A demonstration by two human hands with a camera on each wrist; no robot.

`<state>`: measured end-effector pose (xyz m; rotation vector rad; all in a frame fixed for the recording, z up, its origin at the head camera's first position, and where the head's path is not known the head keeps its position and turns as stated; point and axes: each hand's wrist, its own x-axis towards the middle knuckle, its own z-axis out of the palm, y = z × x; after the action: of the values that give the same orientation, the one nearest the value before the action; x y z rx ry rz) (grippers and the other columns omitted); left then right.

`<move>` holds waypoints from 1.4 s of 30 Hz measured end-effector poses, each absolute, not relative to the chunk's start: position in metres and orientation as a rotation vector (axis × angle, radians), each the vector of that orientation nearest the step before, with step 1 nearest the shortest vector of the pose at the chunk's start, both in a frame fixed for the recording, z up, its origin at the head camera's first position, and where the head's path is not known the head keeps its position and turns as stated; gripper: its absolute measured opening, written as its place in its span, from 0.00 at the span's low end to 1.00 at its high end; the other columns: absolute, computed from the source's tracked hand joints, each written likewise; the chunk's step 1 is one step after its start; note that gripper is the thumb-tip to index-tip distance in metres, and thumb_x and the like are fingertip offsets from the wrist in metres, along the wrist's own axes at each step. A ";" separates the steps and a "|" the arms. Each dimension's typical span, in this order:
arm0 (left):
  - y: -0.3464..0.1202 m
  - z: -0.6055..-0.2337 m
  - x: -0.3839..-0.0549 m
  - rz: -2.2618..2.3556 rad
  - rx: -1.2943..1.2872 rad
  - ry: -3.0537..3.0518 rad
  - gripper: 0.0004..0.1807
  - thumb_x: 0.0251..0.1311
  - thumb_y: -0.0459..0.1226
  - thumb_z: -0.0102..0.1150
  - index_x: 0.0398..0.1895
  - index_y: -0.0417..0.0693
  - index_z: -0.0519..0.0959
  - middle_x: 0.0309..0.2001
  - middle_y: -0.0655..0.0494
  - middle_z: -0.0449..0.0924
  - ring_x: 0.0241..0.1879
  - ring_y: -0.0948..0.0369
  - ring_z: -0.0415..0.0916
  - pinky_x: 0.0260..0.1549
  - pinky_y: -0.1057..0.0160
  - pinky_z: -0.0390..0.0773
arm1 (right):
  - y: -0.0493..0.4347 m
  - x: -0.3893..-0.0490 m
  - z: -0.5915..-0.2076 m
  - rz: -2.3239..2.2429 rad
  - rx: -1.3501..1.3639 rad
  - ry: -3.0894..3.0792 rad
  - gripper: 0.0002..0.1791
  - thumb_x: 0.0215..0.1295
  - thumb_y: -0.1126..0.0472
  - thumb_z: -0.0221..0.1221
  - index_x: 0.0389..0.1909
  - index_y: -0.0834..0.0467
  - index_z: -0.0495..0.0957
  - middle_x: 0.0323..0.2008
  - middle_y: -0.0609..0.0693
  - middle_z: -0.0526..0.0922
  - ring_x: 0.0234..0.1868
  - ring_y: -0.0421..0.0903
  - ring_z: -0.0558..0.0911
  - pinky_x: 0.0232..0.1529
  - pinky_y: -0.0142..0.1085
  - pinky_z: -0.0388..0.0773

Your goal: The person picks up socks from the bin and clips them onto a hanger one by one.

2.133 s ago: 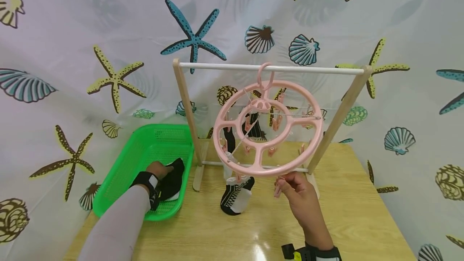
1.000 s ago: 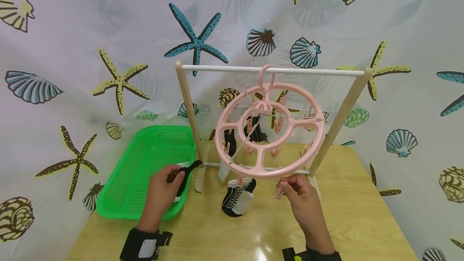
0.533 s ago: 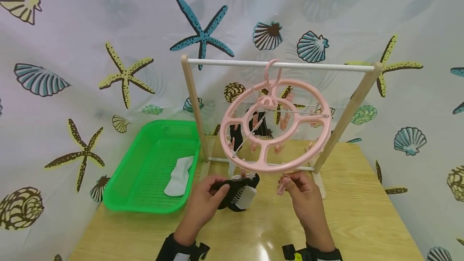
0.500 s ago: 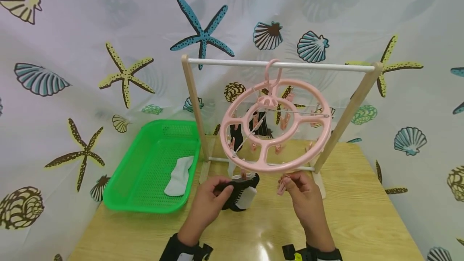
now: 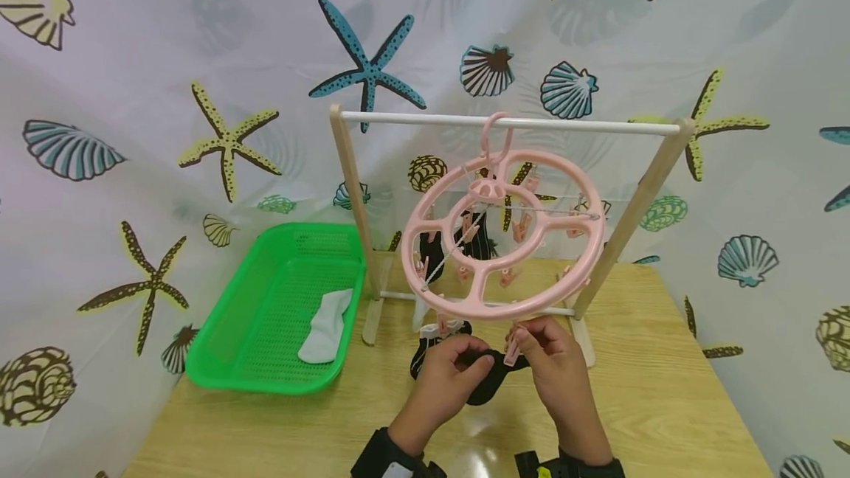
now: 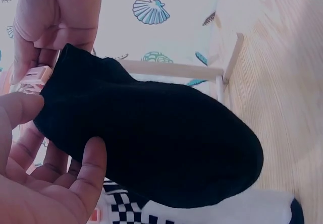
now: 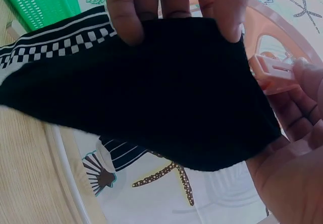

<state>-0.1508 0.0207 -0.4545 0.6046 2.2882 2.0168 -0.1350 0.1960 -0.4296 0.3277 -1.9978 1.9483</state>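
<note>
A black sock (image 5: 488,383) stretches between the two hands below the front of the pink round hanger (image 5: 494,310). The left hand (image 5: 443,378) pinches it near the cuff, thumb on one face, as the left wrist view shows. Fingers of the right hand (image 5: 556,364) squeeze a pink clothespin (image 7: 275,71), whose tip meets the cuff's edge; whether it bites the cloth I cannot tell. Just left hangs a black-and-white checkered sock (image 6: 126,209), clipped to the hanger and partly behind the left hand.
The hanger hooks over the white rod (image 5: 412,119) of a wooden stand (image 5: 348,183). Other clothespins and dark socks (image 5: 477,234) hang further back. A green basket (image 5: 229,316) at left holds a white sock (image 5: 327,327). A patterned curtain stands behind the table (image 5: 664,389).
The left hand has lifted the black sock out of the basket and carried it right, past the checkered sock, to the clothespin. The right hand has stayed at the clothespin.
</note>
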 end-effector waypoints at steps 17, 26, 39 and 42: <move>0.019 -0.450 -0.147 2.138 0.442 2.122 0.07 0.65 0.35 0.63 0.43 0.41 0.83 0.40 0.54 0.83 0.40 0.63 0.80 0.40 0.66 0.77 | 0.197 -0.133 -0.433 1.939 0.455 -2.041 0.06 0.70 0.76 0.53 0.46 0.72 0.73 0.35 0.59 0.80 0.35 0.42 0.81 0.33 0.35 0.80; 0.012 -0.453 -0.143 2.087 0.505 2.346 0.07 0.64 0.36 0.64 0.42 0.44 0.83 0.47 0.52 0.80 0.51 0.52 0.78 0.41 0.63 0.81 | 0.194 -0.131 -0.430 1.919 0.342 -2.107 0.07 0.70 0.73 0.56 0.47 0.69 0.74 0.34 0.57 0.79 0.32 0.43 0.80 0.32 0.36 0.80; -0.002 -0.422 -0.148 1.938 1.085 3.089 0.09 0.56 0.34 0.69 0.41 0.49 0.86 0.50 0.53 0.75 0.52 0.54 0.70 0.42 0.56 0.75 | 0.194 -0.133 -0.432 1.977 0.385 -2.082 0.07 0.70 0.73 0.55 0.47 0.69 0.73 0.33 0.53 0.78 0.32 0.42 0.80 0.31 0.36 0.80; -0.002 -0.418 -0.151 1.827 1.065 3.145 0.15 0.55 0.37 0.72 0.46 0.51 0.85 0.57 0.51 0.74 0.59 0.51 0.65 0.47 0.50 0.74 | 0.193 -0.132 -0.433 1.981 0.372 -2.100 0.08 0.70 0.73 0.56 0.47 0.69 0.73 0.34 0.52 0.78 0.32 0.42 0.80 0.32 0.36 0.80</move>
<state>-0.1510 -0.0025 -0.4181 1.0655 3.1448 1.8265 -0.1317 0.1931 -0.4327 0.3715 -2.1004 1.9815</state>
